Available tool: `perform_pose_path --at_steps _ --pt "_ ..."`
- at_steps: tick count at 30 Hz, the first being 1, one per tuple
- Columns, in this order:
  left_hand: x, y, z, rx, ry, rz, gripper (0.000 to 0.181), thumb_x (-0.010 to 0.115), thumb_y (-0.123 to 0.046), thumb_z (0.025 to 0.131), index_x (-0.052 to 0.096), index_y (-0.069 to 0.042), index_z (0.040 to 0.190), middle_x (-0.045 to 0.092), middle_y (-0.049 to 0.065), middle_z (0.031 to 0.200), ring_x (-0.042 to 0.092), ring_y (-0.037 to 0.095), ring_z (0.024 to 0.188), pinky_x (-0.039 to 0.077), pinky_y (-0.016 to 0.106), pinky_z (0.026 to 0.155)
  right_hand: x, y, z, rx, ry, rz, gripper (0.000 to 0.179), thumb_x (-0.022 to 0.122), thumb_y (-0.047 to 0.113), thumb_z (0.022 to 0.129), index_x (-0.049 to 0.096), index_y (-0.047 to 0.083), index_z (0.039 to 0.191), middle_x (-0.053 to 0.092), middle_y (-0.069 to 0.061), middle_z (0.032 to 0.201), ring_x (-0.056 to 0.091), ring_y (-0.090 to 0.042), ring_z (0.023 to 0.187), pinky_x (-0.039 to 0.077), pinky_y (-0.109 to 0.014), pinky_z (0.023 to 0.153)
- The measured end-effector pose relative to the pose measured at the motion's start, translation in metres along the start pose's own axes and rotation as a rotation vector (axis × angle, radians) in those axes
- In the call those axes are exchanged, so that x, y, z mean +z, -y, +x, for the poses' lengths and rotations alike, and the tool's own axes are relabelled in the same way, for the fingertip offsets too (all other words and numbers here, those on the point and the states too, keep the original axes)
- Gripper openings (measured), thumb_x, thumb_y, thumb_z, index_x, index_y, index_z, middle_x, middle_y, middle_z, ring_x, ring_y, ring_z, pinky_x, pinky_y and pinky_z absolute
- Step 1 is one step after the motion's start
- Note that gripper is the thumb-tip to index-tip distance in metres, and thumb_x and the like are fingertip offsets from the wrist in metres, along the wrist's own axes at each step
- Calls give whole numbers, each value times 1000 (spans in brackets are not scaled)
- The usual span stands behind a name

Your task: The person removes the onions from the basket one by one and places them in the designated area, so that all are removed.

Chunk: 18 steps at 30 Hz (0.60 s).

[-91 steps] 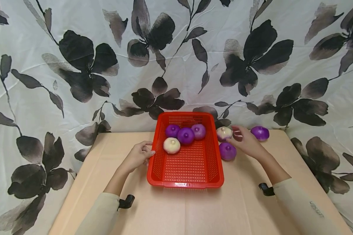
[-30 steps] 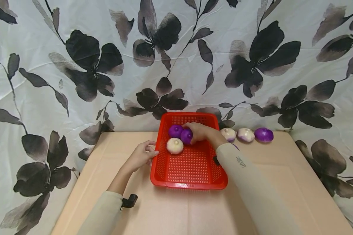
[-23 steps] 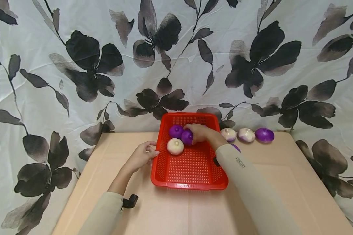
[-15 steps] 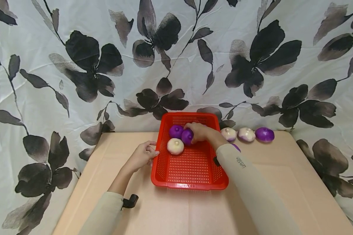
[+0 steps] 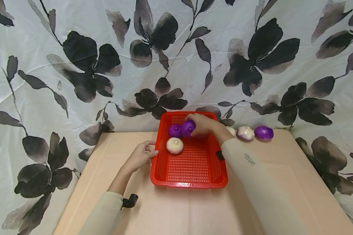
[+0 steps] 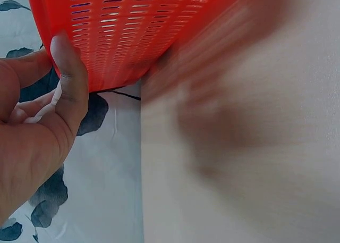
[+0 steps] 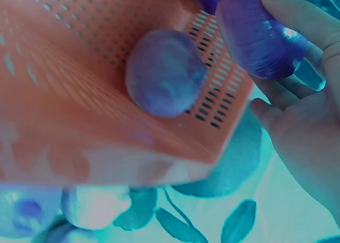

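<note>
From my end, the news is in the right hand (image 5: pixel 204 125). Half a second ago it sat lower among the onions; now it has risen toward the far end of the basket (image 5: pixel 189 185), and the purple onion (image 5: pixel 188 128) has gone up with it. In the right wrist view I see that onion pinched between thumb and fingers, spread only as wide as its body — a secure hold, I'd judge, though the skin looks slick. It seems clear of the basket floor, yet still within the rim as the head view shows it.

The left hand (image 5: pixel 142 153) hasn't budged: it pinches the basket's left edge, thumb and fingers close together, and the basket has barely shifted.

The second purple onion (image 5: pixel 175 131) and the white onion (image 5: pixel 175 145) lie where they were. The paler onion (image 7: pixel 166 73) shows whole in the right wrist view; the right hand mostly hides it from the head camera.

For the work, I take this to mean one onion is loose from the group and in transit, its new place undecided. Outside, the streaked onion (image 5: pixel 245 133) and the end onion (image 5: pixel 264 133) stay on the table (image 5: pixel 170 209), untouched.
</note>
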<state>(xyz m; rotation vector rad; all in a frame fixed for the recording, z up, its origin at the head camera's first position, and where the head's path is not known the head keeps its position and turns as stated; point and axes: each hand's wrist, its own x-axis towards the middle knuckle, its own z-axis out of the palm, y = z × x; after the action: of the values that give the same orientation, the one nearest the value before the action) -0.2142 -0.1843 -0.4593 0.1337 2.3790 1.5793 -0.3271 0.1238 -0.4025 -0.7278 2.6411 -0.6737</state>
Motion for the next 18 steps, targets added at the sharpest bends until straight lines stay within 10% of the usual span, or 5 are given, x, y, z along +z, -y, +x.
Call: perform_pose_path --at_steps 18 --pt "0 1 1 6 5 -10 49 68 -1 97 51 5 142 63 14 87 58 17 51 62 39 53 -56 -13 -60 -30 -181 121 74 83 16 85 47 12 149 50 -16 148 54 -40 131 50 -61 108"
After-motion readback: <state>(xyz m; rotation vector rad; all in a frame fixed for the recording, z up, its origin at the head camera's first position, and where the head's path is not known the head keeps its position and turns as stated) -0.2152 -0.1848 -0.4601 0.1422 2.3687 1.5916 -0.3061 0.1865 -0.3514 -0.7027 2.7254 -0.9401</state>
